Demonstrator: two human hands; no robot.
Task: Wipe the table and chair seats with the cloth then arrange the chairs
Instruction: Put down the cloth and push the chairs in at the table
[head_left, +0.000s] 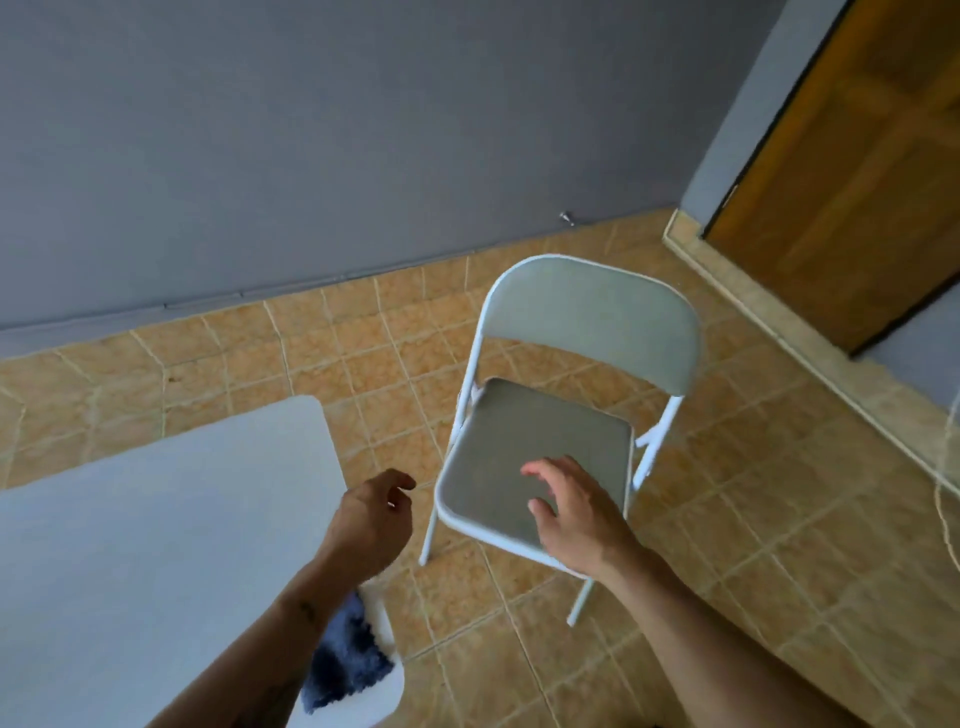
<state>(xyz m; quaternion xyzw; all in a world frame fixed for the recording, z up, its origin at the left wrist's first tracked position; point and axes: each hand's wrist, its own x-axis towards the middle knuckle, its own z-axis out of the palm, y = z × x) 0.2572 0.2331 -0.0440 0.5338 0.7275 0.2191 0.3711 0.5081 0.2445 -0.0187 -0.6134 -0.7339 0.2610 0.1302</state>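
Note:
A white folding chair (550, 441) with a grey seat and backrest stands on the tiled floor right of the white table (156, 519). My right hand (571, 514) hovers over the front of the chair seat, fingers spread, holding nothing. My left hand (371, 519) is between the table's edge and the chair, fingers loosely curled and empty. A dark blue cloth (345, 660) lies on the table's near right corner, partly hidden under my left forearm.
A grey wall runs along the back, with a small doorstop (566, 217) at its base. A wooden door (852, 171) stands at the upper right above a raised tiled step (810, 343). Tiled floor surrounds the chair.

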